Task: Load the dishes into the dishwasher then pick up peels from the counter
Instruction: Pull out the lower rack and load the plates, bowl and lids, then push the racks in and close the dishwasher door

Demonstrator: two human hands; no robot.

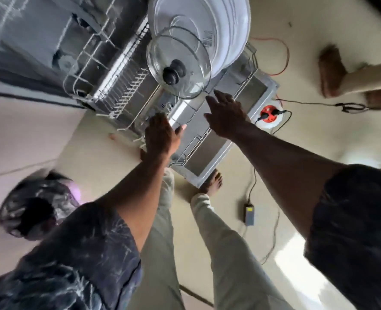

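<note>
- Head view, looking down on an open dishwasher door with the wire lower rack drawn out over it.
- Glass pot lid with a black knob, standing on edge in the rack, close in front of a large white bowl that is also set on edge.
- Right hand just beside the lid's lower rim, fingers straight and spread, holding nothing; a narrow gap shows between fingertips and glass.
- Left hand at the rack's near side, back to the camera, thumb out to the side, fingers down among the wires. Cannot tell through the blur whether a wire is gripped.
- On the floor: an orange cable reel near the door's corner, a grey power adapter on its cord, and a dark crumpled bag at the left.
</note>
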